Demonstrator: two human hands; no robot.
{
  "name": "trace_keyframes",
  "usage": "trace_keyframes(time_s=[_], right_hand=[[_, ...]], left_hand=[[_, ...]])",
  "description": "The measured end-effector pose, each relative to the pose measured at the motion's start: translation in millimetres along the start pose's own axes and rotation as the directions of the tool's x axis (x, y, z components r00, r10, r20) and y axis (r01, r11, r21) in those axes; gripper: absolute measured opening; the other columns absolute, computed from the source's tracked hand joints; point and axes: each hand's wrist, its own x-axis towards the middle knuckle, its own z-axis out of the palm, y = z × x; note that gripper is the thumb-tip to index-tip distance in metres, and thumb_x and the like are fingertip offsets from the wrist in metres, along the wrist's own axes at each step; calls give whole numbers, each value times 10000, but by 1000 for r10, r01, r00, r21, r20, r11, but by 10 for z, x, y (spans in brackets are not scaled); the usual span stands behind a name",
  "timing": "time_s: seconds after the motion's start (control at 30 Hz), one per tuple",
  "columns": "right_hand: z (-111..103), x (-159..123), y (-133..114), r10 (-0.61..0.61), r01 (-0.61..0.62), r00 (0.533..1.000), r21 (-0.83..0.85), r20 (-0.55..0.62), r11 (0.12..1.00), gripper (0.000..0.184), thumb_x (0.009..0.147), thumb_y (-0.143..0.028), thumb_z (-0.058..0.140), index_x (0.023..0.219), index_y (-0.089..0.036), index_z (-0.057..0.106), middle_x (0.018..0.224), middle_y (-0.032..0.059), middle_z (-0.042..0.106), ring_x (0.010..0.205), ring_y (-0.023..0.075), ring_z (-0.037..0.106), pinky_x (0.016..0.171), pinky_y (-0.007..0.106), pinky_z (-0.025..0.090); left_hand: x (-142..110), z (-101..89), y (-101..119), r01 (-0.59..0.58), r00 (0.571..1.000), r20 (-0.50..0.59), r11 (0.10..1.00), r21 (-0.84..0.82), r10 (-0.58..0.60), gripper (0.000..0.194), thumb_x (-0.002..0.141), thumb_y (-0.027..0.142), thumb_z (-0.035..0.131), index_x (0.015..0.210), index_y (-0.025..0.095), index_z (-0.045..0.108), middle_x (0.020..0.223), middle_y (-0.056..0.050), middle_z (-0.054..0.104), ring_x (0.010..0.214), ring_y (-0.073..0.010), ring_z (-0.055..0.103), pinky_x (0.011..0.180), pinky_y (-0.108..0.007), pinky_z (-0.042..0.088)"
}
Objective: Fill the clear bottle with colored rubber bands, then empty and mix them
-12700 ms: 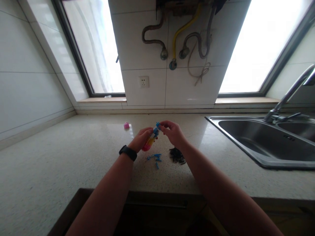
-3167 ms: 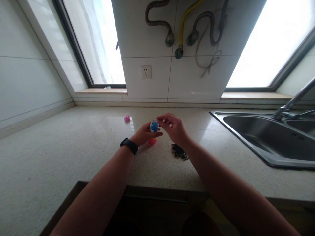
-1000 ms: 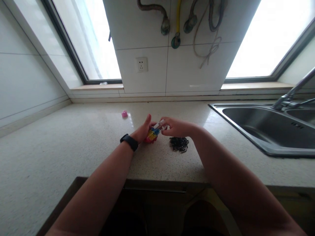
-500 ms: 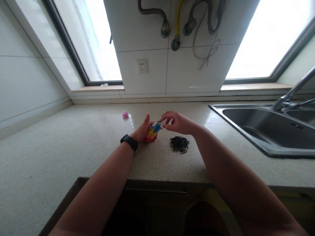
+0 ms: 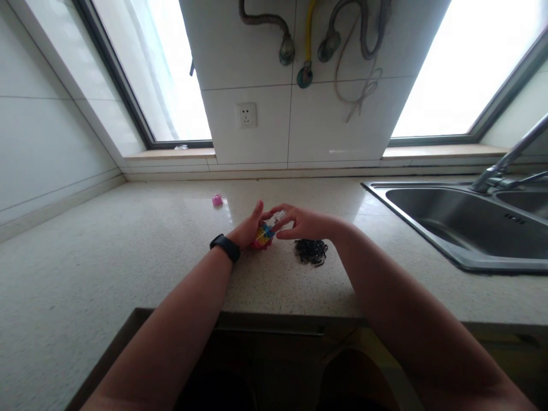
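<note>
My left hand [image 5: 250, 229] is wrapped around a clear container with red, yellow and blue contents [image 5: 264, 235], thumb pointing up. It is tilted, its clear end [image 5: 279, 218] toward the right. At that end is my right hand [image 5: 297, 221], fingers stretched and apart, some reaching over the clear part. Whether anything small sits between those fingertips cannot be made out. Below the right hand, a heap of small thin black pieces [image 5: 311, 252] lies on the counter. Farther left and back lies a small pink cap-like piece [image 5: 217, 200].
The speckled pale counter [image 5: 162, 245] ends at a dark front edge. To the right is a steel sink [image 5: 464, 269] with a faucet [image 5: 499, 171]. A tiled wall behind carries a socket [image 5: 246, 115] and hanging hoses [image 5: 308, 34], between two windows.
My right hand has moved slightly down and left over the container's clear end, its fingers spreading more. The container now shows less of its blue part. The black heap and pink piece stay put.
</note>
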Motion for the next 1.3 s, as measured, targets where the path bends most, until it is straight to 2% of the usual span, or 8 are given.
trace_keyframes(time_s=[0.37, 0.67, 0.77, 0.9, 1.03, 1.13, 1.23, 1.3], right_hand=[[-49, -4, 24, 10, -6, 953, 14, -304, 1000, 157, 769, -307, 745, 894, -213, 738, 1113, 57, 605, 846, 123, 598, 728, 277, 496], [12, 34, 119, 139, -17, 883, 267, -447, 964, 524, 726, -378, 775, 1169, -192, 564, 1171, 88, 601, 801, 125, 615, 662, 269, 519], [61, 23, 180, 210, -96, 898, 295, -387, 951, 516, 762, -435, 737, 1178, -179, 572, 1167, 102, 602, 864, 153, 613, 697, 293, 523], [162, 34, 264, 148, -105, 955, 174, -256, 979, 452, 762, -464, 735, 1107, -184, 652, 1164, 95, 591, 953, 185, 596, 837, 349, 512], [209, 18, 277, 123, -77, 948, 165, -293, 983, 509, 707, -441, 781, 1138, -202, 657, 1113, 78, 584, 884, 178, 596, 790, 338, 526], [121, -113, 303, 170, -64, 927, 304, -335, 950, 516, 694, -436, 789, 1128, -200, 642, 1094, 76, 607, 881, 185, 608, 743, 328, 535], [-92, -343, 406, 254, -34, 869, 461, -424, 887, 423, 725, -436, 765, 1053, -208, 625, 1026, 62, 655, 900, 189, 620, 759, 328, 528], [-259, -499, 509, 301, -23, 828, 507, -474, 862, 381, 750, -440, 743, 1023, -207, 615, 1010, 66, 671, 858, 177, 621, 712, 313, 519]], left_hand=[[56, 2, -10, -80, 994, -70, 997, 16, 81, 806, 793, 856, 185, 919, 154, 560, 590, -46, 633, 449, -160, 604, 427, -247, 464], [72, -5, -22, -158, 984, -85, 986, -45, 154, 752, 813, 832, 249, 926, 153, 552, 661, -52, 655, 512, -159, 625, 486, -261, 494], [90, 12, -18, -192, 978, -100, 976, -103, 182, 790, 803, 841, 253, 1008, 144, 564, 669, -58, 656, 523, -168, 626, 508, -280, 505], [119, 95, -31, -229, 970, -119, 962, -150, 213, 828, 781, 850, 302, 1108, 141, 576, 774, -89, 681, 593, -175, 644, 538, -280, 515], [187, 244, -67, -267, 963, -85, 946, -184, 255, 808, 789, 825, 352, 1164, 146, 576, 927, -122, 687, 734, -199, 670, 604, -281, 527], [266, 342, -96, -306, 951, -27, 928, -214, 308, 778, 809, 800, 368, 1277, 191, 491, 1071, -130, 658, 859, -224, 664, 694, -334, 543], [309, 380, -113, -347, 938, -47, 931, -113, 344, 769, 847, 777, 317, 1325, 183, 421, 1148, -146, 602, 976, -241, 617, 789, -394, 531], [288, 377, -110, -350, 930, -71, 927, 135, 361, 724, 875, 716, 382, 1338, 160, 417, 1140, -149, 586, 990, -236, 586, 799, -389, 514]])
